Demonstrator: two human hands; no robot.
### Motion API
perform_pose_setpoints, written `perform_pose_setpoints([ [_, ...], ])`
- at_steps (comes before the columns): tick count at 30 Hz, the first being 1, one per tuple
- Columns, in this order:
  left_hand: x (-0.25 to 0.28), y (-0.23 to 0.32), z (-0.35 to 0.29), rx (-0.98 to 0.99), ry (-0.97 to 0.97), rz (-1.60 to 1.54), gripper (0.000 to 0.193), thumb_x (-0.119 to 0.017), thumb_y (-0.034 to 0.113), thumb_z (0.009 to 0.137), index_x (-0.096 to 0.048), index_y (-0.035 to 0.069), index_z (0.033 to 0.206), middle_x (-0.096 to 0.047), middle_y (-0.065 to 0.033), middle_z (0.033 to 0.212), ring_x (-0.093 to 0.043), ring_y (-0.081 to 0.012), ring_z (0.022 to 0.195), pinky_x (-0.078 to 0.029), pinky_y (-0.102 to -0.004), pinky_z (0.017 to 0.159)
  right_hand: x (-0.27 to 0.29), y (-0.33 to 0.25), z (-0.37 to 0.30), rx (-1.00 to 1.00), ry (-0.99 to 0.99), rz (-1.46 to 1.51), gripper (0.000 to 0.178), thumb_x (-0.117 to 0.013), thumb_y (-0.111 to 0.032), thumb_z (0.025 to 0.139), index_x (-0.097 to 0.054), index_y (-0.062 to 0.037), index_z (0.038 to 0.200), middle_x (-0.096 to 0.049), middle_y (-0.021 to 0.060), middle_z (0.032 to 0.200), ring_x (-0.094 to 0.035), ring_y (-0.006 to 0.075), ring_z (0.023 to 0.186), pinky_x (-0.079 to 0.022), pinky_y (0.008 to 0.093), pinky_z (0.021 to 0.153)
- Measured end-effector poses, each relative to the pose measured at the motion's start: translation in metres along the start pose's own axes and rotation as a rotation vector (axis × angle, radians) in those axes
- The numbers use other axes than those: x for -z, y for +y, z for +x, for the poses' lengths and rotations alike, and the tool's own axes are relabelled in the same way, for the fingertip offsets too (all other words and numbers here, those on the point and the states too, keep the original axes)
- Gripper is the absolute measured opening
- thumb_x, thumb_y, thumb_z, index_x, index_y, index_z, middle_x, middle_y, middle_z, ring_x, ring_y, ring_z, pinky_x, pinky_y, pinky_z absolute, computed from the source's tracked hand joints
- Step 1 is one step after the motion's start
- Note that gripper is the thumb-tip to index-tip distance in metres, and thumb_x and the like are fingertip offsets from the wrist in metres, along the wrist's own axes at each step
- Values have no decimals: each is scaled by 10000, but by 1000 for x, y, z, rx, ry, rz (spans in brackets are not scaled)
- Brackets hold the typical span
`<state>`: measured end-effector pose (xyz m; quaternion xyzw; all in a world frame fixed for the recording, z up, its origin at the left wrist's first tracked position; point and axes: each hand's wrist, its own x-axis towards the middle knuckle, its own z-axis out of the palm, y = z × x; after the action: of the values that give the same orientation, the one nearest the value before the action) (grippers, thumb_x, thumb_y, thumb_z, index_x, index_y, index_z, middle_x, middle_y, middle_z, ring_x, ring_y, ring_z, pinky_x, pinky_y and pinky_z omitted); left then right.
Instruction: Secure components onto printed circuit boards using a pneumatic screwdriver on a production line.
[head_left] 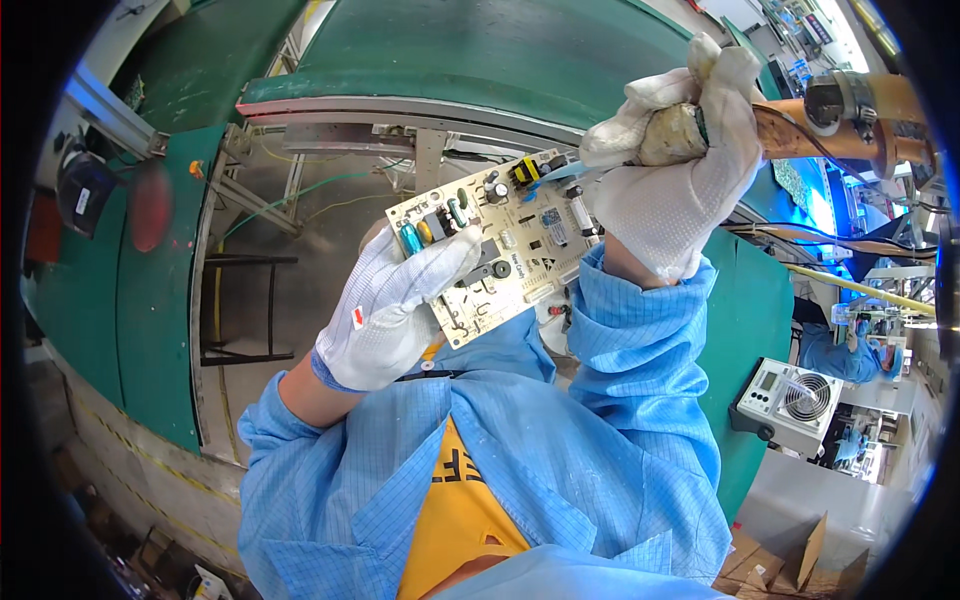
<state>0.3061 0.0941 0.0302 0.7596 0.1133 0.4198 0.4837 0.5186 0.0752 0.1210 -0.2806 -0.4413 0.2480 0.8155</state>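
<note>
My left hand [405, 300], in a white glove, grips a cream-coloured circuit board [520, 245] by its left side, thumb on top. The board is tilted and carries capacitors, a yellow-and-black transformer and other parts. My gloved right hand [690, 165] is closed round the stained, lumpy tan handle of a tool [672, 137]. A narrow blue-grey piece runs from that hand to the board's upper right part, by the transformer. The tool's exact kind cannot be made out.
A brown pipe [850, 130] with a metal clamp sits just right of my right hand. Ahead runs a green conveyor [470, 50] with a metal edge. A white fan device [790, 405] stands on the green bench at right. Another person [850, 350] in blue is farther right.
</note>
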Motion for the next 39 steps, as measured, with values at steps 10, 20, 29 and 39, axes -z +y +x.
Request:
perform_pose_setpoints([
  [10,-7,13,1,747,248,-664,591,-739,-26,693,-560,65,1248,-621,-127,1143,-587,-303,1062,-495,-372,898,-2,-2,-1,17,44,105,387,-486,-354,936,-635,-10,1029,-636,105,718,-612,173,515,-526,261,413],
  [20,3,22,13,866,404,-1195,489,-632,-35,833,-523,42,1303,-574,-126,1195,-574,-232,1114,-497,-330,952,-7,-13,-3,-22,254,218,424,-493,-383,925,-660,-2,1007,-629,82,694,-610,149,572,-513,246,440],
  [29,4,18,-2,510,209,-777,436,-594,42,902,-480,5,1321,-518,-119,1300,-556,-209,1173,-491,-341,978,8,-5,-1,61,-24,-59,329,-474,-292,935,-638,-29,1044,-640,96,700,-570,171,462,-476,272,360],
  [39,4,29,15,771,290,-1215,353,-563,136,939,-509,1,1261,-608,-108,1168,-595,-204,1129,-531,-336,928,4,-9,-1,66,179,-55,349,-510,-322,925,-651,-20,1028,-643,95,723,-611,155,549,-522,259,425],
])
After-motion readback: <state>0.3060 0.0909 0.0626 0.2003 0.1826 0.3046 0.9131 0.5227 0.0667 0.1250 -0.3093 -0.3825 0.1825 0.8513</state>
